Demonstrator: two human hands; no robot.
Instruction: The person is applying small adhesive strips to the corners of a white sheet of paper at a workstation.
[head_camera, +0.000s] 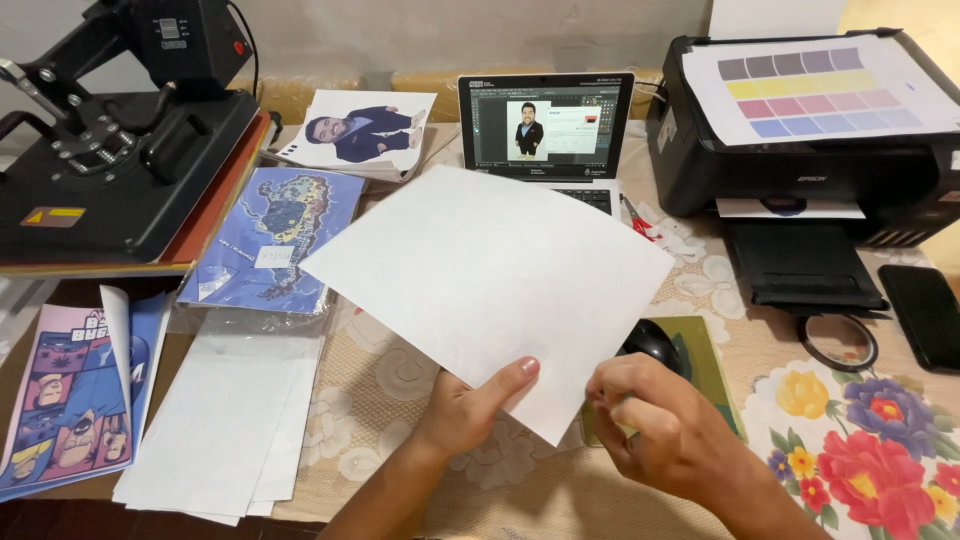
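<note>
A blank white rectangular paper sheet is held above the floral tablecloth, in front of the open laptop, long axis running diagonally away toward the laptop. Left hand pinches its near edge, thumb on top. Right hand curls at the near corner, apparently pinching; fingertips hidden. Colour-swatch printout on the black printer, right of the laptop; map-print packet to the left.

A pale, plain plastered wall runs behind a table covered with a beige cloth printed with white blossoms and bright red, yellow and purple flowers, all under soft, even indoor light without hard shadows.
</note>
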